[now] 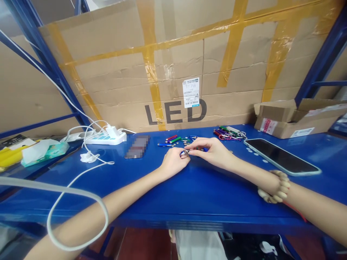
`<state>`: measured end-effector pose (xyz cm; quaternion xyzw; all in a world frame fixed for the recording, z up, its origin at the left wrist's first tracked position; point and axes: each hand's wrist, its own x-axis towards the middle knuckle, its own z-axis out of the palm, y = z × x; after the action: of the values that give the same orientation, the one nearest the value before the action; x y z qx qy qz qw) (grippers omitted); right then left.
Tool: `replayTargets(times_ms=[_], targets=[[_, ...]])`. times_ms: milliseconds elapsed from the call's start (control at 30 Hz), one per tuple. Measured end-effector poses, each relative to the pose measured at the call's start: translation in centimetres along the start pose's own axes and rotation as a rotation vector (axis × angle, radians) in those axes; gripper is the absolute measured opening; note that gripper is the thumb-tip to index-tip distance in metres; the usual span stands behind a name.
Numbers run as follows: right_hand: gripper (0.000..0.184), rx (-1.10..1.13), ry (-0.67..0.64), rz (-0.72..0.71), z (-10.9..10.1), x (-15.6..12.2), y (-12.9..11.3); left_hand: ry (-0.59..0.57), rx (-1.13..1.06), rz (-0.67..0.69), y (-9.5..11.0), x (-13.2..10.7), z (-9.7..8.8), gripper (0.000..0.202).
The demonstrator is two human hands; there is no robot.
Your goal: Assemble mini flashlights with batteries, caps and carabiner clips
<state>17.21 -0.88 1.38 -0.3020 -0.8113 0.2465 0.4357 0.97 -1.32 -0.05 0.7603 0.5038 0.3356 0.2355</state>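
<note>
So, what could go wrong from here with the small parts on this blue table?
1. The small silver part is pinched only at the fingertips of the left hand and right hand; it could slip and roll off the blue table.
2. The tiny round pieces lie loose beside the phone; a sweeping right forearm might scatter them.
3. The white cable loops close by the left forearm and could snag.

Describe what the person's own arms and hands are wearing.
No sleeves or gloves: the left hand and right hand are bare. The right wrist wears a bracelet of round cream beads, with a thin red cord beside it.
</note>
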Motion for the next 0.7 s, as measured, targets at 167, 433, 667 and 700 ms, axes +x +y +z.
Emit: replayTargets(times_ms=[167, 433, 667, 700], targets=[[0.019, 0.118, -0.105, 0.132, 0.35, -0.23, -0.04, -0.044, 0.14, 0.014, -0.64, 0.18, 0.04, 0.022], [0.023, 0.212, -0.081, 0.223, 0.32, 0.04, 0.72, -0.092, 0.209, 0.061, -0.02, -0.39, -0.05, 0.026], [0.02, 0.238, -0.101, 0.204, 0.72, -0.24, 0.47, -0.1, 0.106, 0.077, -0.46, -0.06, -0.02, 0.029], [0.02, 0.238, -0.097, 0.203, 0.79, -0.28, 0.38, -0.098, 0.094, 0.077, -0.5, 0.0, -0.02, 0.029]])
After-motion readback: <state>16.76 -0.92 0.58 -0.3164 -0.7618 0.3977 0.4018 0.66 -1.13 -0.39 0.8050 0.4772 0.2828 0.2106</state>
